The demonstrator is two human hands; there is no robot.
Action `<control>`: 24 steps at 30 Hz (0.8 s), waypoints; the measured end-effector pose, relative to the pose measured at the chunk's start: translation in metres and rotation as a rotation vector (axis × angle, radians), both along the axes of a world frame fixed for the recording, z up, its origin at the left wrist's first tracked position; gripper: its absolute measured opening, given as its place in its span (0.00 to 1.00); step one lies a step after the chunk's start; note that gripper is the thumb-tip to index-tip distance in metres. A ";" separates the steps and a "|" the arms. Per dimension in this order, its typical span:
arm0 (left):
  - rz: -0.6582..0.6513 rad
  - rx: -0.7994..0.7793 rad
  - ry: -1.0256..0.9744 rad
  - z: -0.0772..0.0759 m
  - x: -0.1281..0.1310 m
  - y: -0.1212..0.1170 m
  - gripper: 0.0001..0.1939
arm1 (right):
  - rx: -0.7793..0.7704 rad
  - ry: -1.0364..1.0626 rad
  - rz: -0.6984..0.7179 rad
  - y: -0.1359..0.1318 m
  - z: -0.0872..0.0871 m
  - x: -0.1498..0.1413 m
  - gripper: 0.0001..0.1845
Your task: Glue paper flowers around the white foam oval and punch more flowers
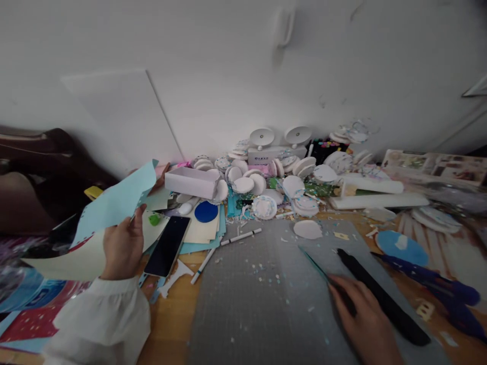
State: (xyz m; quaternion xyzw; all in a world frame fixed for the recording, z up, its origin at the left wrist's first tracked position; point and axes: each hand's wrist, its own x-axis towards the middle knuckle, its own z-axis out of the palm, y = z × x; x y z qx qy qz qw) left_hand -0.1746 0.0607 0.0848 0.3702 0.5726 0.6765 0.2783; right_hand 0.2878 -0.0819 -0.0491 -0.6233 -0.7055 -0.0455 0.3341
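Note:
My left hand is closed at the left, pinching a sheet of light blue paper between thumb and fingers. The sheet is raised and curls at its upper edge. Below it, a cream paper sheet bends outward beside the wrist. My right hand rests low on the grey cutting mat, closed around a slim, pointed dark tool; its exact kind is hard to make out. Just right of that hand lies a long black object. Blue-handled scissors lie farther right.
A black phone, white marker pens and a blue disc lie left of the mat. Several white round pieces pile up along the wall, around a white open box. A blue round piece lies at right.

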 end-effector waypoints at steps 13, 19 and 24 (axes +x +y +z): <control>-0.466 -0.086 1.023 0.026 0.057 0.025 0.20 | -0.029 0.011 -0.005 0.002 -0.005 -0.002 0.13; -0.451 0.023 1.511 0.022 0.063 0.086 0.14 | -0.011 0.011 0.005 0.003 -0.004 -0.003 0.12; -0.420 0.014 1.699 0.021 0.063 0.107 0.17 | -0.010 0.020 0.009 0.004 -0.001 -0.002 0.11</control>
